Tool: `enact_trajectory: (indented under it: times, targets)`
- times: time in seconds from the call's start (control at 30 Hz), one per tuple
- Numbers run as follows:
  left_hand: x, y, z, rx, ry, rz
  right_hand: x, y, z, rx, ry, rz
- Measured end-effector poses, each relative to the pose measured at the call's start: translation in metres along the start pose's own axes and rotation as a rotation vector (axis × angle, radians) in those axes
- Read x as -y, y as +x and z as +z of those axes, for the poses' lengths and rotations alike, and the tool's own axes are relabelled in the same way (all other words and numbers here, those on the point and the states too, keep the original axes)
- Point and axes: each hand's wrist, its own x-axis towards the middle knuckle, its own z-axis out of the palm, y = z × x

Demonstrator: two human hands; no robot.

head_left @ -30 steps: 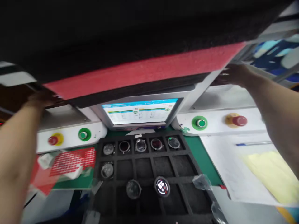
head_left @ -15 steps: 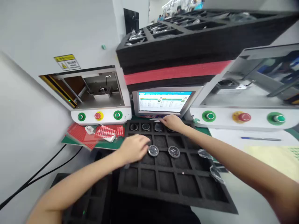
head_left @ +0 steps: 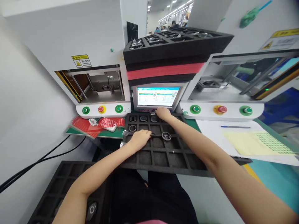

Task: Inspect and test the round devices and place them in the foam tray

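A black foam tray with square compartments lies in front of me. My left hand is closed over its middle, fingertips pinching a dark round watch face, seen nearly edge-on. Just right of it, another round watch face with light markings lies face up on the tray. My right hand reaches to the far row with curled fingers; whatever is under them is hidden. Beside it in that row sit several round watch faces, such as one watch face. One more watch face lies at the left.
A monitor stands behind the tray, beneath stacked foam trays. Machines with button panels flank it, including a red button. Red sheets lie left; a pen lies on paper right. Another foam tray is lower left.
The view has shifted. My left hand has picked up and tilted the watch face that lay flat at its fingertips. My right hand stays at the far row.
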Motion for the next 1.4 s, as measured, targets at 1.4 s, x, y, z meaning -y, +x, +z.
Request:
enact_trajectory:
  times: [1.4]
  targets:
    - [-0.064, -0.141, -0.010, -0.304, -0.676, 0.084, -0.008, -0.253, 0.005, -0.078, 1.329, -0.492]
